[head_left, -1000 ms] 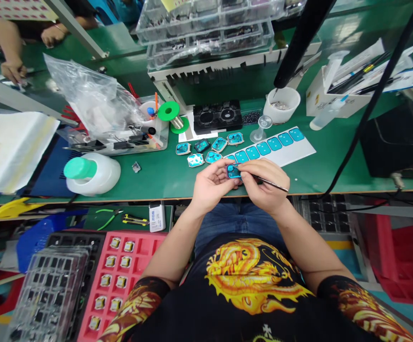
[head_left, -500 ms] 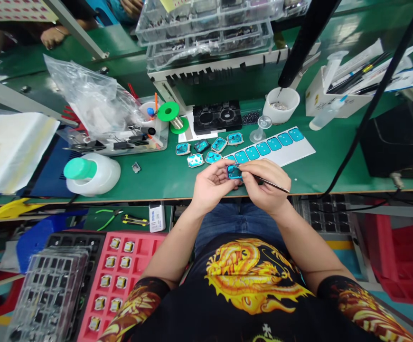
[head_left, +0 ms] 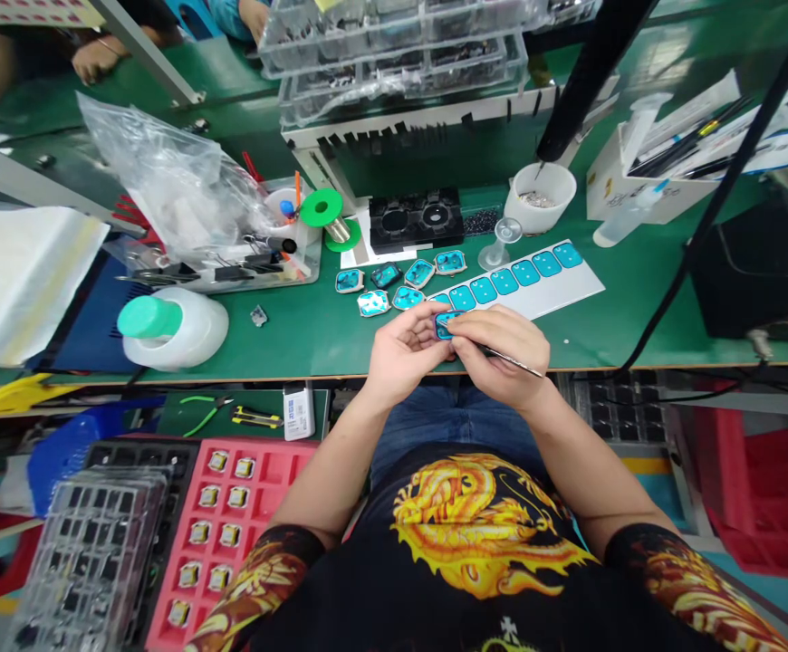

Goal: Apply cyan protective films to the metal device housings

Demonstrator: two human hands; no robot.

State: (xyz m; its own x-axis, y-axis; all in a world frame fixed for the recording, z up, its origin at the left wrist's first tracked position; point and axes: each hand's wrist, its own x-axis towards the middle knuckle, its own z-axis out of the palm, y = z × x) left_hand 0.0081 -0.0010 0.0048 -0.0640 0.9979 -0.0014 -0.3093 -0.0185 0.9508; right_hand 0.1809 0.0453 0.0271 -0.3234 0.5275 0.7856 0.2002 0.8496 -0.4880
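Note:
Near the bench's front edge, my left hand (head_left: 404,351) is closed on a watch case (head_left: 446,326) with a blue film on its face. My right hand (head_left: 503,349) grips a thin dark tool, perhaps tweezers (head_left: 513,360), whose rear end sticks out to the right; the tip is hidden by my fingers. Those right fingertips touch the right side of the watch case. Just beyond lies a white sheet of blue adhesive films (head_left: 563,294), partly covered by my hands. Several watch cases with blue faces (head_left: 408,298) rest left of the sheet.
Behind stand a black fixture (head_left: 416,220), a green solder spool (head_left: 322,208), a white cup (head_left: 542,197) and a clear suction cup (head_left: 501,244). A white bottle (head_left: 200,330) is at left. Below the bench edge sits a red foam tray (head_left: 214,534). A black cable (head_left: 699,208) hangs at right.
My right hand has shifted slightly left, its fingers now covering more of the watch case's right side, and the tool tilts more steeply. My left hand keeps its hold.

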